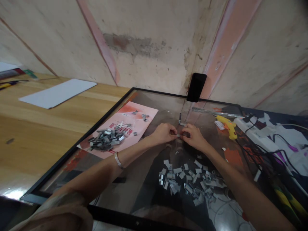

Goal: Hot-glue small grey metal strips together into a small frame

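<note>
My left hand (pixel 165 133) and my right hand (pixel 195 137) meet over the dark glass panel (pixel 144 173), fingertips pinched close together. Between them is a small pale, silvery piece (pixel 178 135), which both hands seem to hold by its ends; fingers partly cover it. Just beyond the fingertips lies a small dark strip (pixel 180 118) on the glass. Nearer to me, many small silvery pieces (pixel 190 179), flat or bent, are scattered. Left of my left hand, a heap of similar grey metallic pieces (pixel 106 140) rests on a pink printed sheet (pixel 144 117).
A black phone (pixel 196 87) leans against the wall at the back. On the right are a yellow glue gun (pixel 227 125), a white power strip (pixel 250 131) and tangled cables. White sheets (pixel 59 93) lie on the wooden table (pixel 31 128) at left. A black frame edges the glass.
</note>
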Tool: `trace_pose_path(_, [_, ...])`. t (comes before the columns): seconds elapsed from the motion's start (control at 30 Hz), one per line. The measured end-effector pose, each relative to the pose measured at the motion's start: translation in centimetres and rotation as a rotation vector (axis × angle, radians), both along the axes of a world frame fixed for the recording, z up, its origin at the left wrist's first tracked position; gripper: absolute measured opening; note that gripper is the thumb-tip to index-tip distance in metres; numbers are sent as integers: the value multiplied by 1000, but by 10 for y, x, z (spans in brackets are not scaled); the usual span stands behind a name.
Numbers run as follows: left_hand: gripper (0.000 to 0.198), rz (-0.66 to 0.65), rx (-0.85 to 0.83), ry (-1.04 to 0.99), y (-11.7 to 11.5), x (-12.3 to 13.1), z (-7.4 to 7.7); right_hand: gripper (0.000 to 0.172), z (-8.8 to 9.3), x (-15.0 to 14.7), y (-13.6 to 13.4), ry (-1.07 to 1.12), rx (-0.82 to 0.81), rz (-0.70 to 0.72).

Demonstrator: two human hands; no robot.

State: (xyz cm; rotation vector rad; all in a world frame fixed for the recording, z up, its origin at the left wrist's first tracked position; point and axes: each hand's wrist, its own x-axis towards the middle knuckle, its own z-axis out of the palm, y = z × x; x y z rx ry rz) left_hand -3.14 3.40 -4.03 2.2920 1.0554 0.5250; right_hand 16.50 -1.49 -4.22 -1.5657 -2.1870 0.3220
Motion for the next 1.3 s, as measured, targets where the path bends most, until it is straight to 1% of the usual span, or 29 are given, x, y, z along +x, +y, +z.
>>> trace_pose_path(0.13, [20, -14, 22, 5, -1, 1, 0, 12, 1, 0, 0, -6, 2, 0])
trace_pose_path(0.27, [20, -15, 4, -5, 1, 2, -1, 12, 1, -1, 0, -11, -5, -6])
trace_pose_path(0.43, [24, 12, -26, -23, 2, 2, -3, 12, 0, 0, 1, -19, -8, -8])
trace_pose_path(0.67, [22, 1, -21, -32, 4, 1, -5, 10, -2, 1, 2, 3, 0, -2])
trace_pose_path(1.2, [20, -12, -28, -19, 2, 2, -1, 11, -2, 1, 2, 9, -4, 4])
trace_pose_path(1.3, [19, -27, 11, -21, 3, 2, -1, 11, -3, 1, 2, 7, -5, 3])
